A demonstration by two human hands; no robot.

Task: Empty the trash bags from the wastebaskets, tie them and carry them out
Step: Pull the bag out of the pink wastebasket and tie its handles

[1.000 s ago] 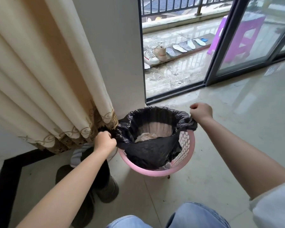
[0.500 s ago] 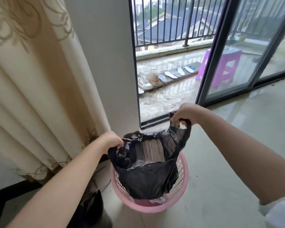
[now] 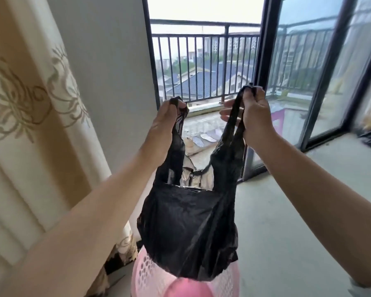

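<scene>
A black trash bag (image 3: 189,232) hangs in the air between my hands, its bottom just above the pink perforated wastebasket (image 3: 146,279) at the lower edge of the view. My left hand (image 3: 165,123) grips the bag's left handle loop. The right handle loop is pinched at its top by my right hand (image 3: 253,118). The bag's mouth is open between the two handles, with pale rubbish showing inside.
A cream patterned curtain (image 3: 30,125) and a white wall pillar (image 3: 107,71) stand at the left. Ahead, an open sliding glass door (image 3: 304,82) leads to a railed balcony (image 3: 204,61) with insoles on its floor. A purple stool (image 3: 277,118) stands there. Pale floor (image 3: 298,211) spreads to the right.
Both hands have lifted the bag up and out of the pink wastebasket, drawing its handles taut. My view has tilted upward toward the balcony.
</scene>
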